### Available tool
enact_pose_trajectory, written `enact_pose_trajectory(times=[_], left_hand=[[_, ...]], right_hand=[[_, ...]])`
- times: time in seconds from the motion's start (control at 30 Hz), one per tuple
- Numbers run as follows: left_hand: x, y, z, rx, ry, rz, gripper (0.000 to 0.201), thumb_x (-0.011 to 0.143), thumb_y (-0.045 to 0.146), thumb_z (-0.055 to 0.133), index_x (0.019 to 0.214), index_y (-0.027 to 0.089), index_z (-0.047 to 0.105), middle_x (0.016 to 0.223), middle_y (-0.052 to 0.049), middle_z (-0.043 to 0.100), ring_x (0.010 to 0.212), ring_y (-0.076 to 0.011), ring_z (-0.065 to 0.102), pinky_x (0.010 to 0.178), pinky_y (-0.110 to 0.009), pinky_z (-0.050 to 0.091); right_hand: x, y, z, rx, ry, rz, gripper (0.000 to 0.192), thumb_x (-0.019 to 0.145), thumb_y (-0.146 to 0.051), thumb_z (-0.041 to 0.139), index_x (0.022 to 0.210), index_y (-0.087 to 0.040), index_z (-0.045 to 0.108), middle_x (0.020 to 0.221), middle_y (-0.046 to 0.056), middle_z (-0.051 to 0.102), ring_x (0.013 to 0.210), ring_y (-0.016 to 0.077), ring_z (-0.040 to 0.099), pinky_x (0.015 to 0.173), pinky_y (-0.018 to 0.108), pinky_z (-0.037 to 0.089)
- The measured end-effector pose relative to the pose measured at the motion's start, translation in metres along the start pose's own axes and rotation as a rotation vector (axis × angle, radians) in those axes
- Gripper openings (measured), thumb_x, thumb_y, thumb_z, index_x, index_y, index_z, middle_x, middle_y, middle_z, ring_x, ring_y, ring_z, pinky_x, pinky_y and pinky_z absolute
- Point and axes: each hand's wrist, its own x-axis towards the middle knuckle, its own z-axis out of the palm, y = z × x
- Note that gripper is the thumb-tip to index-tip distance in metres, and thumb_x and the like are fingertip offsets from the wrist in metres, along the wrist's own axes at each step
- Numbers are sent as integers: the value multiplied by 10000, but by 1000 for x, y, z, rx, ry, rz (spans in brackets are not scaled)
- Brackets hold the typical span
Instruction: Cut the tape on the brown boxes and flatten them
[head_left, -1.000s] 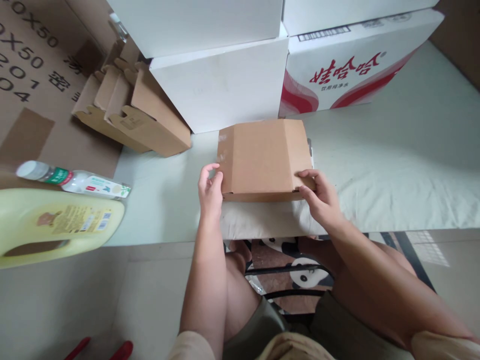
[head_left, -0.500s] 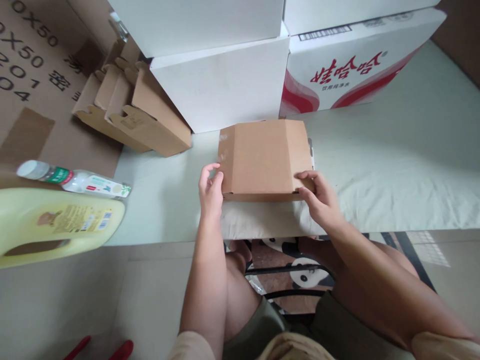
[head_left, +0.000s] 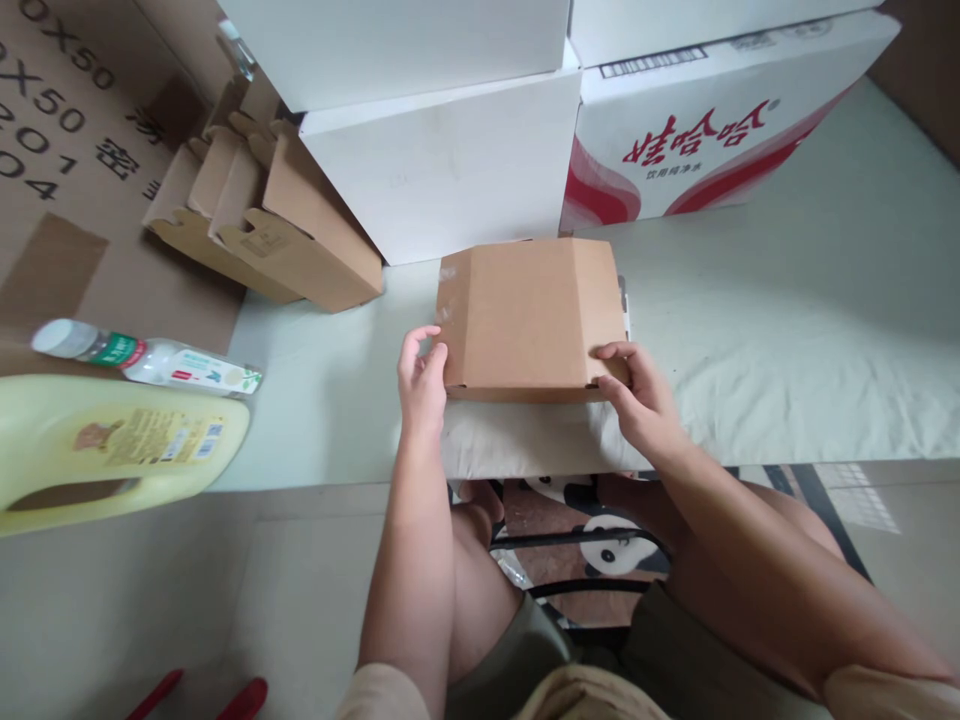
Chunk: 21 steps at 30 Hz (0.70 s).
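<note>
Brown cardboard box [head_left: 529, 315] flat on the white cloth-covered surface [head_left: 787, 340], dead centre. Left hand [head_left: 421, 385] at the box's 8 o'clock corner, fingers curled against its edge; right hand [head_left: 643, 400] at 4 o'clock, fingertips pinching that corner. White cartons [head_left: 442, 160] at 12 o'clock, folded brown boxes [head_left: 270, 225] at 10, yellow jug [head_left: 105, 450] at 9.

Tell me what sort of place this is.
Probably a home packing spot: both hands, left hand and right hand, grip a brown box on a cloth-covered surface, beside flat cartons and stacked white boxes.
</note>
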Motion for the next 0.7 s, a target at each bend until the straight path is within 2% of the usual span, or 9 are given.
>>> enact_pose_trajectory(times=[0.13, 0.4, 0.7], left_hand=[[0, 0, 0, -6, -11, 1, 223, 730, 328, 698, 937, 246, 685, 665, 37, 521, 558, -115, 441, 520, -235, 318], [-3, 4, 2, -15, 3, -22, 263, 702, 341, 711, 936, 229, 668, 630, 56, 452, 542, -100, 407, 514, -220, 293], [-4, 6, 3, -41, 8, -38, 234, 699, 312, 702, 920, 236, 692, 607, 57, 457, 529, -96, 394, 508, -211, 278]], right_hand=[[-1, 0, 1, 2, 1, -4, 195, 915, -353, 623, 1094, -284, 589, 1187, 60, 676, 1100, 226, 645, 956, 418, 545], [-1, 4, 3, 35, 8, -57, 172, 921, -310, 621, 1089, -291, 589, 1142, 44, 659, 1075, 208, 628, 907, 369, 546], [-2, 8, 3, 48, -1, -56, 176, 926, -319, 618, 1098, -297, 588, 1163, 43, 647, 1101, 210, 610, 919, 377, 520]])
